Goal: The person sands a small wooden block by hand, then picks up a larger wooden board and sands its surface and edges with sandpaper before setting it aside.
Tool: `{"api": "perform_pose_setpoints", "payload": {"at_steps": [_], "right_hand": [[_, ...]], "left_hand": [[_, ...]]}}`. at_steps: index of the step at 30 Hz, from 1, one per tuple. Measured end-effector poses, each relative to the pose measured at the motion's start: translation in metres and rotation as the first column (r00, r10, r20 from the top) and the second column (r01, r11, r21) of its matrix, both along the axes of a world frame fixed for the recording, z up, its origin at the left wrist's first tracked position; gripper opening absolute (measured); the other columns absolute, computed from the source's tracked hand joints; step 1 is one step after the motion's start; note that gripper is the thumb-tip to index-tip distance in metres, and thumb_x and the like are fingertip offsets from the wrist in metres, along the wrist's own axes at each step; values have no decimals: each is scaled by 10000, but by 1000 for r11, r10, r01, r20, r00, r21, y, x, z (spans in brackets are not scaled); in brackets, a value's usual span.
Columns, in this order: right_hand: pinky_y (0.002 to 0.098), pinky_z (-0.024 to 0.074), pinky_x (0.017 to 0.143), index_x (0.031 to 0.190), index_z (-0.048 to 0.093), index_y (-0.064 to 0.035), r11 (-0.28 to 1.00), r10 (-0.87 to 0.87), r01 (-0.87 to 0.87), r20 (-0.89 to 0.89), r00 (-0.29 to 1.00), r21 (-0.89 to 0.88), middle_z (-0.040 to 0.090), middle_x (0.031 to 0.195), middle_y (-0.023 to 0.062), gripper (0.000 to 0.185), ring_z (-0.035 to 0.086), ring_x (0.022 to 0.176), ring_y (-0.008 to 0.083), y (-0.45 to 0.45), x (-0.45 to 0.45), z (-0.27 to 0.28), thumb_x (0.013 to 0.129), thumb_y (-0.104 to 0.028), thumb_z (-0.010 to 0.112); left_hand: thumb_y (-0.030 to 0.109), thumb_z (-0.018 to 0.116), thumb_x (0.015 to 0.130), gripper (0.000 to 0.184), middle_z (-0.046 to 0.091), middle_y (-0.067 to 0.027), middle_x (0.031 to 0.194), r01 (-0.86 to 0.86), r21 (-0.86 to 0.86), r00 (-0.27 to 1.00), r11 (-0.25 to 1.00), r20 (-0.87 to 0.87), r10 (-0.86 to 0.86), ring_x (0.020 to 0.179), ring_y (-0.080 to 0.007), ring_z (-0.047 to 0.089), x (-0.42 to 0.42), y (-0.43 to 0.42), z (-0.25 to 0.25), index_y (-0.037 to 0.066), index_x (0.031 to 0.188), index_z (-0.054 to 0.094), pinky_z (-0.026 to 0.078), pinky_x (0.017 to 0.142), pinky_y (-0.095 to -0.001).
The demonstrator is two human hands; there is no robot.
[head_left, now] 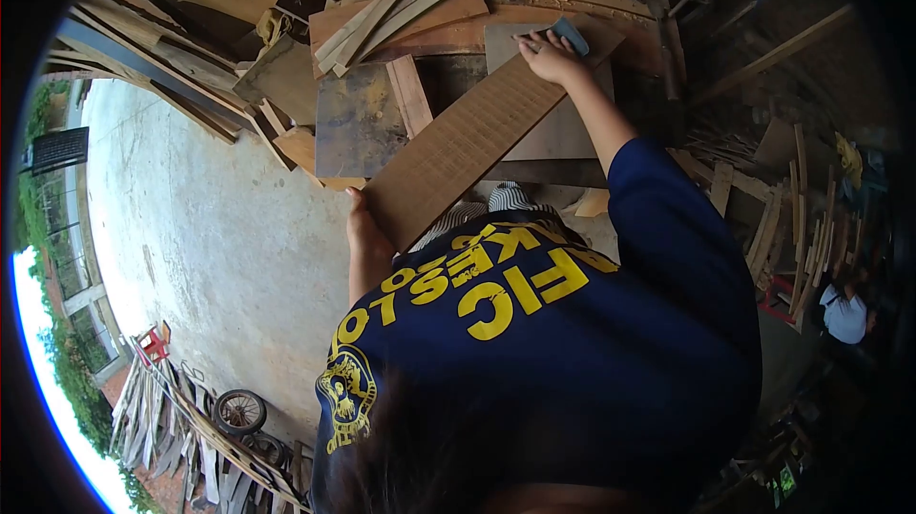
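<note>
A long brown wooden board (468, 137) with ripple-like marks across its face lies slantwise in front of me, its far end over the workbench (353, 118). My left hand (366, 228) grips the board's near left end, with the thumb at its edge. Toward the far end, my right hand (551, 58) is closed on a blue-grey piece of sandpaper (571, 35) against the board's top face. The palm side of this hand is hidden. Beneath the board's far part is a flat greyish panel (568, 132).
Several thin wood strips (377, 22) lie across the back of the bench, and a short plank (409, 94) rests left of the board. Stacked lumber (162, 46) stands at the left. A wheel (239, 411) and scrap wood are at lower left. Another person (844, 312) is at far right.
</note>
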State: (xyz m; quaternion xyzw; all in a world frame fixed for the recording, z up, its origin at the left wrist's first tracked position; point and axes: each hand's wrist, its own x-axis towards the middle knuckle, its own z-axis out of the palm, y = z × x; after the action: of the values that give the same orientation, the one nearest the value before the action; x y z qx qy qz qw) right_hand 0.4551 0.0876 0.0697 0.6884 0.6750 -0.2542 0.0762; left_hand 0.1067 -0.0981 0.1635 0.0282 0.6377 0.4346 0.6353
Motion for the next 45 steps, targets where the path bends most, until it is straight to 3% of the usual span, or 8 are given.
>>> {"api": "perform_pose_setpoints", "payload": {"at_steps": [7,16,24,29,34,40,42,45], "right_hand": [[401,84,1127,1369,344,-360,732,681,-565,-391,619,381,284,1462,25,463,210,1365,274,-141,-171,75,937,-514,281],[407,80,1118,1407,270,-340,972,-77,83,-36,996,221,200,1495,2,467,141,1384,258,-15,36,-6,963,-462,196],[440,127,1120,1347,374,-380,701,713,-535,-440,546,472,264,1469,9,404,221,1358,285,-140,-145,89,949,-441,343],[378,92,1130,1359,336,-409,957,239,-192,-218,946,215,204,1491,-23,444,133,1386,234,-40,-20,18,943,-523,231],[412,70,1120,1414,199,-396,984,-167,169,-38,985,62,130,1511,-19,486,89,1393,266,26,90,-32,945,-522,161],[438,77,1124,1386,282,-397,743,660,-537,-309,684,399,175,1500,24,446,130,1382,297,-125,-139,85,948,-477,296],[430,101,1123,1372,322,-393,630,775,-586,-359,520,510,210,1490,25,438,168,1374,291,-144,-177,89,942,-477,316],[414,112,1125,1361,346,-392,731,679,-543,-363,638,414,233,1482,12,436,192,1369,274,-111,-153,97,938,-492,301]], "left_hand": [[539,337,925,612,472,-147,1276,-1,127,980,992,199,-24,1167,-302,466,1,6,3,57,1298,392,338,1002,-460],[563,376,904,674,469,-150,1278,-156,-21,987,987,33,157,1195,-305,431,23,12,14,36,1324,360,327,1011,-440],[544,339,922,634,462,-163,1277,-76,104,986,992,153,60,1181,-321,444,28,17,39,42,1309,372,335,1006,-460],[545,333,923,641,462,-172,1271,-110,11,989,994,101,108,1174,-327,448,30,9,25,18,1282,387,334,1002,-472],[540,354,919,638,453,-170,1283,-134,-4,988,991,78,134,1181,-323,444,31,8,26,15,1279,390,333,1002,-476],[500,367,919,591,499,-168,1236,-144,76,980,987,147,131,1142,-322,485,19,21,24,26,1268,416,362,984,-470],[494,368,910,588,527,-173,1201,-146,114,976,983,181,123,1111,-329,510,18,21,28,25,1258,431,373,974,-467],[550,312,886,699,486,-197,1266,-148,144,966,979,231,112,1157,-347,478,15,24,35,-13,1291,399,342,999,-475]]}}
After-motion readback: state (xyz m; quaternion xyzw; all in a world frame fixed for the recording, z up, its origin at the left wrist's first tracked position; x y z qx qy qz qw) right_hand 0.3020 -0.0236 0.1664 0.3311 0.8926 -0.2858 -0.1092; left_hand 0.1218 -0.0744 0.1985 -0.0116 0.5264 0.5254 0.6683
